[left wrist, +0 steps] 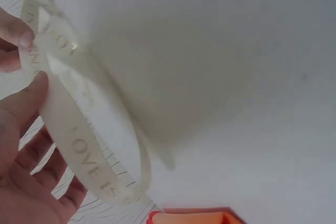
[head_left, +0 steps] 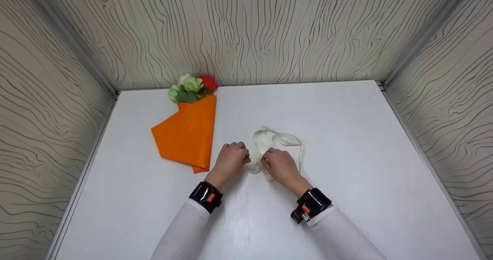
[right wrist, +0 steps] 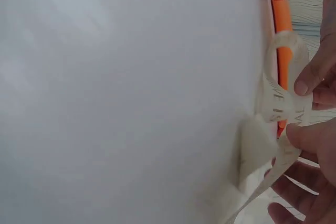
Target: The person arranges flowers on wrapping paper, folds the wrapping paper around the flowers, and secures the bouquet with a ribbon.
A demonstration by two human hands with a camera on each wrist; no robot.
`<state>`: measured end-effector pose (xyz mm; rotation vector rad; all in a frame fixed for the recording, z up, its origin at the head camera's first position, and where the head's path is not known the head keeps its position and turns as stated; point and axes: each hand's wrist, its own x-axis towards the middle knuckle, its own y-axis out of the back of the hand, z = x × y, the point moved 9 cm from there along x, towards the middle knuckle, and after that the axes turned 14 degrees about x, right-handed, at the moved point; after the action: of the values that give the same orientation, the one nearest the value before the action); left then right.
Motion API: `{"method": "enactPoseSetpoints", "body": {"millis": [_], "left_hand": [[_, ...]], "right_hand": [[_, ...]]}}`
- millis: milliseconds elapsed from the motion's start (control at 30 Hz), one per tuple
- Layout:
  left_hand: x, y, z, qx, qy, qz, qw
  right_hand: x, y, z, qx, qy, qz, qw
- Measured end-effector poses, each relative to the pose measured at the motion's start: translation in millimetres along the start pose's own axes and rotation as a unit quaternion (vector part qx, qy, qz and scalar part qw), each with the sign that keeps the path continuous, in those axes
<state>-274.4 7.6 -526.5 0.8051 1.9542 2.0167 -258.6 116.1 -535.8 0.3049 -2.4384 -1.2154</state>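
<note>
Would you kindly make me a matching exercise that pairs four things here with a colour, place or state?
1. Ribbon
2. Wrapping
3. Flowers
4. Left wrist strap

A. Emerging from the wrapping's far end
B. Mostly black
C. Pale, with printed letters
D. Orange

Right pairs: 1-C, 2-D, 3-A, 4-B.

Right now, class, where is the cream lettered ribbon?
In the head view, the cream lettered ribbon is near the middle of the white table, pinched in both hands, to the right of the orange-wrapped bouquet.
</note>
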Motion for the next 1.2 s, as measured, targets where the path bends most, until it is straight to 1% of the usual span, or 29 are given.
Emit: {"method": "enactPoseSetpoints", "body": {"millis": [67, 167, 233, 267, 300, 367, 467, 533, 600, 700, 767, 800, 833, 900, 967, 1033, 1133, 1200], "left_hand": [[-0.7, 10.3, -2.4, -0.05, 0.008, 0.006, 0.9987], [-2.6, 22.4, -8.2, -0.122, 0.026, -0.002, 0.9922], [-4.6, 29.4, -13.8, -0.149, 0.04, -0.007, 0.988], [-5.5, 33.3, -16.6, -0.155, 0.046, -0.004, 0.9869], [-6.7, 37.5, -20.0, -0.156, 0.052, 0.001, 0.9864], [-9.6, 46.9, -26.7, -0.138, 0.063, 0.022, 0.9882], [-14.8, 61.9, -36.4, -0.089, 0.078, 0.063, 0.991], [-18.6, 72.2, -42.5, -0.055, 0.087, 0.089, 0.9907], [-22.6, 82.1, -48.5, -0.034, 0.095, 0.11, 0.9888], [-29.1, 95.1, -59.0, -0.043, 0.107, 0.131, 0.9847], [-33.6, 101.4, -67.1, -0.069, 0.114, 0.126, 0.983], [-36.0, 103.5, -71.7, -0.091, 0.119, 0.117, 0.9817], [-39.1, 104.9, -78.0, -0.122, 0.131, 0.105, 0.9783], [-45.0, 106.4, -90.7, -0.185, 0.153, 0.075, 0.9677], [-51.3, 106.6, -103.0, -0.25, 0.172, 0.049, 0.9517], [-57.1, 105.9, -115.1, -0.303, 0.188, 0.031, 0.9339], [-64.4, 102.6, -128.8, -0.34, 0.193, 0.007, 0.9203], [-71.4, 98.4, -138.6, -0.36, 0.202, -0.012, 0.9108]], "right_hand": [[2.8, 7.8, 2.2, 0.046, -0.025, -0.014, 0.9985], [6.1, 22.5, 3.2, 0.109, -0.057, -0.038, 0.9917], [8.0, 34.7, 2.8, 0.133, -0.07, -0.047, 0.9876], [8.6, 41.7, 2.4, 0.133, -0.073, -0.047, 0.9873], [9.0, 49.0, 2.0, 0.127, -0.074, -0.045, 0.9882], [8.8, 63.9, 1.3, 0.101, -0.072, -0.034, 0.9916], [6.3, 86.5, -0.1, 0.05, -0.061, -0.006, 0.9968], [3.9, 100.8, -1.4, 0.021, -0.044, 0.018, 0.9986], [1.5, 113.7, -1.0, 0.004, -0.029, 0.041, 0.9987], [-2.7, 129.4, 4.6, 0.007, -0.023, 0.063, 0.9977], [-4.6, 136.5, 12.0, 0.028, -0.036, 0.064, 0.9969], [-5.4, 139.1, 16.2, 0.046, -0.044, 0.06, 0.9962], [-6.7, 141.8, 21.1, 0.07, -0.057, 0.058, 0.9943], [-8.6, 145.6, 29.2, 0.124, -0.08, 0.046, 0.988], [-10.4, 147.2, 36.1, 0.185, -0.1, 0.027, 0.9772], [-12.4, 148.1, 40.9, 0.243, -0.118, 0.006, 0.9628], [-15.4, 147.4, 45.7, 0.298, -0.133, -0.031, 0.9448], [-17.6, 149.0, 48.4, 0.312, -0.133, -0.046, 0.9396]]}}
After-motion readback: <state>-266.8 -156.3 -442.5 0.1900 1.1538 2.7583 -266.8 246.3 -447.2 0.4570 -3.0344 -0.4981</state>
